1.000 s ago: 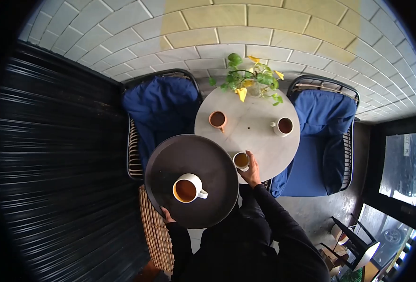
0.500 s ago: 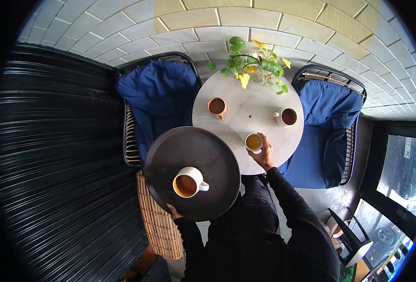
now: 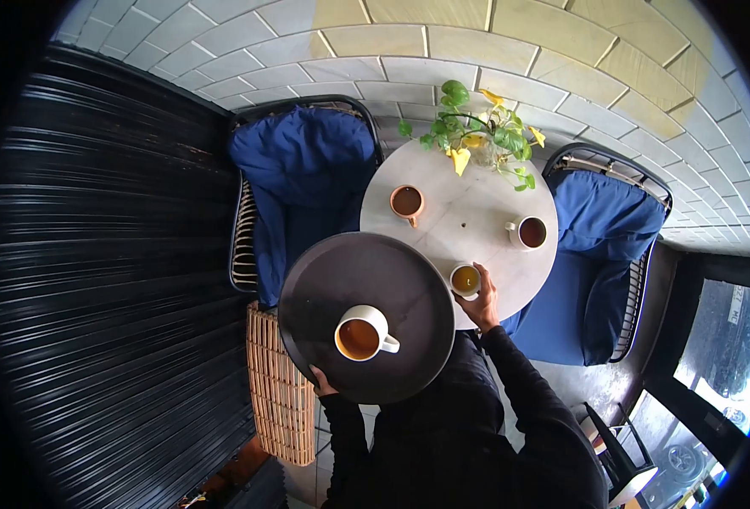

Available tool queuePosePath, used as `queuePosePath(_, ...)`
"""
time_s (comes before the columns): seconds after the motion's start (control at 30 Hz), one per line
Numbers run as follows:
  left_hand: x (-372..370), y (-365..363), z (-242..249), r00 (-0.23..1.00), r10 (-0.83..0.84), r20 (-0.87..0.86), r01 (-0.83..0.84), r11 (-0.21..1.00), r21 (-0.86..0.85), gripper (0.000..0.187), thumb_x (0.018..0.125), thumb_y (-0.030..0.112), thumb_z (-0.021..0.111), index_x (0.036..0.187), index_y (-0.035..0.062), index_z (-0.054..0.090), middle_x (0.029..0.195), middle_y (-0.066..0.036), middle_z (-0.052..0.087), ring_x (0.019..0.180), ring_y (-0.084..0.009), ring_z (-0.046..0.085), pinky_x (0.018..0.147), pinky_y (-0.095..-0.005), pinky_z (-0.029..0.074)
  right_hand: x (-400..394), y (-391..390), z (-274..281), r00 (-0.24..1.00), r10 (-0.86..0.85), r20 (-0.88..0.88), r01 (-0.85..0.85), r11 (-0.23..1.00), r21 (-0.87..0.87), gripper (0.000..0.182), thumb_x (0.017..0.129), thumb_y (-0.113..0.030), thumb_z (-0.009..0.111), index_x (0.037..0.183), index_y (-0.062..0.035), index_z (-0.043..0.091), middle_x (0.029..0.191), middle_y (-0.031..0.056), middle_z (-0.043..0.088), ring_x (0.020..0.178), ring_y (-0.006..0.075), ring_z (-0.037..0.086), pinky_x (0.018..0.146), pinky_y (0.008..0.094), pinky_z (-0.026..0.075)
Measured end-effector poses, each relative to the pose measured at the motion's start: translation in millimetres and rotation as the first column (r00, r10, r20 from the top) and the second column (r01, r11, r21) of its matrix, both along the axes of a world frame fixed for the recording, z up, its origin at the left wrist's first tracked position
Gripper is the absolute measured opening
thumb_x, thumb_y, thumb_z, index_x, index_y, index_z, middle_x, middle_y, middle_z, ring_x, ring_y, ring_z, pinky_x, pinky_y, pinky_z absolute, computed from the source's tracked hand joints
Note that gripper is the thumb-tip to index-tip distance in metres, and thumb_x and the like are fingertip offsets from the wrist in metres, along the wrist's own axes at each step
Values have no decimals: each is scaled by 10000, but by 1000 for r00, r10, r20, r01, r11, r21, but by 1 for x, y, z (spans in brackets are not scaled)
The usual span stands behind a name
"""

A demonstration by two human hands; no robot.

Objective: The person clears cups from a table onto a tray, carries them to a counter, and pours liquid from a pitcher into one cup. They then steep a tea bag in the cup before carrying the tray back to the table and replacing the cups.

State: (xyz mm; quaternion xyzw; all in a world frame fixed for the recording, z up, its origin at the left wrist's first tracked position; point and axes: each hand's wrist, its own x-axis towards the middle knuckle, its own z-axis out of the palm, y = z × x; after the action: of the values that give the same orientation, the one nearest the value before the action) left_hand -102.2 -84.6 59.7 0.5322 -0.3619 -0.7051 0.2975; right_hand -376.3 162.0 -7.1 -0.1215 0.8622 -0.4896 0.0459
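Note:
My left hand (image 3: 322,383) grips the near-left rim of a round dark serving tray (image 3: 324,280), its fingers mostly hidden beneath. On the tray stands a large white mug (image 3: 363,333) of brown drink, handle to the right. My right hand (image 3: 485,302) is closed round the side of a small white cup (image 3: 465,281) with yellowish drink, at the front of the round marble-look table (image 3: 443,182). Also on the table are a terracotta-coloured mug (image 3: 407,202) at the left and a white mug (image 3: 527,232) of dark drink at the right.
A leafy potted plant (image 3: 481,140) stands at the table's back by the brick wall (image 3: 375,76). Blue-cushioned chairs flank the table, left (image 3: 307,187) and right (image 3: 587,254). A wicker seat (image 3: 280,386) lies left of my body, near a black ribbed wall (image 3: 120,280).
The whole view has shifted, moving the table and chairs slightly right and down in the picture. Both hands keep their hold on the tray and the small cup.

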Motion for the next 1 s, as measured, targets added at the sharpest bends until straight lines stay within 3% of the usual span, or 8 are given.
queuePosePath(0.17,-31,23,42,965,30,259,-28,1000,-9,664,868,517,560,1190,-60,498,1101,-183,592,942,-275,618,788,-376,543,-9,19,5,996,-70,57,71,997,-17,742,616,-130,813,1245,13,444,1128,199,568,1026,343,588,854,398,495)
queuePosePath(0.27,-20,22,15,949,73,306,-70,997,-21,680,854,540,566,1138,-77,527,1042,-180,614,898,-278,632,767,-372,547,-19,29,11,994,-100,42,100,995,-9,733,621,-128,814,1237,17,443,1100,196,576,999,330,601,823,397,501)
queuePosePath(0.63,-36,41,14,944,27,329,-29,1000,2,769,819,599,570,1130,-102,515,1044,-188,612,895,-292,639,756,-376,552,-31,42,13,993,-121,-10,121,991,52,684,638,-149,810,1189,-7,430,1075,198,562,978,350,591,812,418,482)
queuePosePath(0.77,-45,41,19,920,-19,392,3,999,42,778,821,595,571,1144,-109,495,1058,-199,604,902,-302,637,753,-381,558,-29,42,30,996,-80,-30,84,976,202,972,644,-258,816,1378,17,242,1316,231,373,1236,390,376,1024,449,346)
queuePosePath(0.87,-42,42,-1,951,45,305,-62,997,45,797,812,591,588,1170,-111,472,1084,-211,592,908,-307,636,757,-390,561,-33,28,88,975,-115,-188,152,969,197,746,707,-164,738,1309,27,341,1275,229,422,1184,378,440,989,443,371)
queuePosePath(0.9,-44,43,-2,968,33,248,-45,998,41,798,812,584,594,1179,-112,460,1106,-217,580,915,-310,633,758,-397,561,-31,15,120,981,-125,-151,139,986,88,630,718,-112,700,1257,26,403,1214,222,475,1123,364,492,959,431,392)
queuePosePath(0.93,-45,43,-3,967,31,251,-44,998,45,798,812,584,594,1179,-112,460,1106,-217,580,915,-310,633,758,-397,561,-25,10,127,997,-64,-36,62,998,-31,594,709,-97,696,1231,14,437,1158,213,507,1075,352,520,936,417,409)
queuePosePath(1.0,-49,45,-8,969,-3,249,5,1000,-8,772,825,569,587,1173,-109,466,1101,-216,582,911,-310,635,757,-398,562,-17,-10,168,919,378,112,-359,920,-156,662,711,-215,759,1248,22,453,1166,203,540,1105,304,528,974,385,383)
